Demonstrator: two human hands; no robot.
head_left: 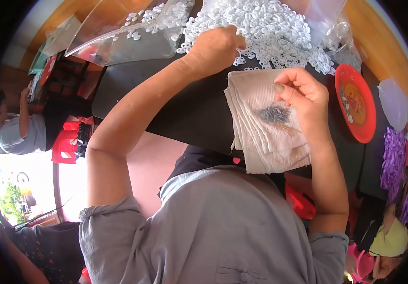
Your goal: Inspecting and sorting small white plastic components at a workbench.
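Bench (185,109): dark top, wooden rim showing at the far edge. Room: pale pink floor beneath, bright daylight at one side; a second person (17,128) sits well apart from the bench.

Heap of small white rings (270,28), one, too many pieces to count, piled at the far edge; more lie on one clear plastic sheet (128,38) beside it.

Folded beige cloth (265,128), one, hanging over the near edge. One cluster of small grey metal pieces (274,113) lies on it.

Red round plate (355,102), one, toward the bench's right side. Purple bundle (393,158), one, beyond it.

Left hand (216,47): curled, fingers dug into the ring heap; whether it grips any, cannot tell.

Right hand (303,92): over the cloth, fingertips pinched together; anything held is too small to see.
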